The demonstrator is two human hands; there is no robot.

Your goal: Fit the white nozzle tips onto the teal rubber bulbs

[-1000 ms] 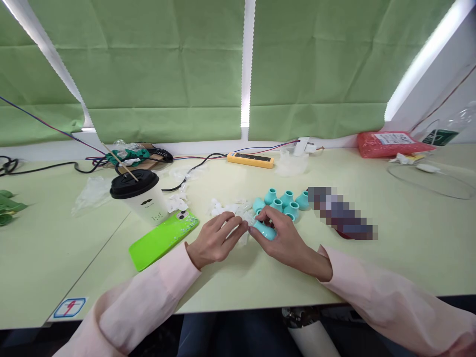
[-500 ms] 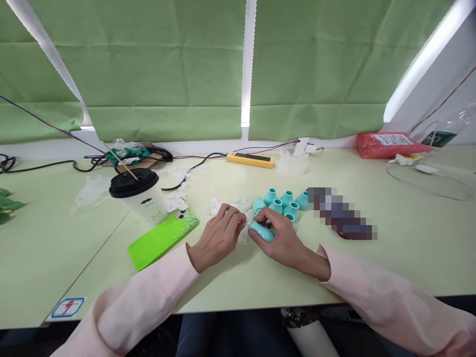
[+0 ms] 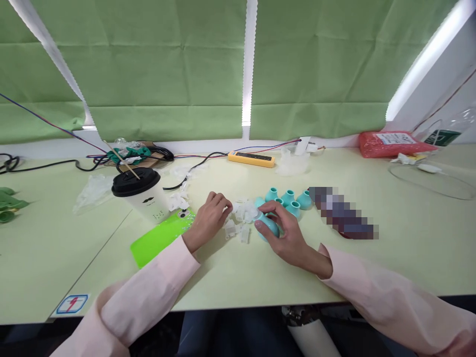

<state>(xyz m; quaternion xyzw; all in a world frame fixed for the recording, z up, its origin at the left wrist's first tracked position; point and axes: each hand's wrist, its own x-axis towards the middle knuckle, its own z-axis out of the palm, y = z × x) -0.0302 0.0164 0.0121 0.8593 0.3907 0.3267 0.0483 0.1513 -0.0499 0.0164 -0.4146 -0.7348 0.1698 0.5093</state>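
Note:
My right hand (image 3: 288, 238) grips a turquoise vase-shaped piece (image 3: 268, 227) between thumb and fingers, its neck pointing up and left. To its left, my left hand (image 3: 211, 217) has thumb and fingers pinched together at the edge of a pile of translucent plastic pieces (image 3: 245, 210); what they hold, if anything, is too small to name. More translucent pieces (image 3: 244, 233) lie just in front of that pile. Behind my right hand, several turquoise vase-shaped pieces (image 3: 293, 208) stand close together with their openings up.
A green phone case (image 3: 156, 240) and a lidded paper cup (image 3: 148, 203) stand left of my left hand. Crumpled white bits (image 3: 179, 202) lie near them. Further back is a yellow power strip (image 3: 251, 159); a pixelated dark object (image 3: 344, 213) lies right.
My left hand has moved left, away from the turquoise piece in my right hand. That piece has shifted slightly right and stands more upright, and more of the translucent pile shows between the hands.

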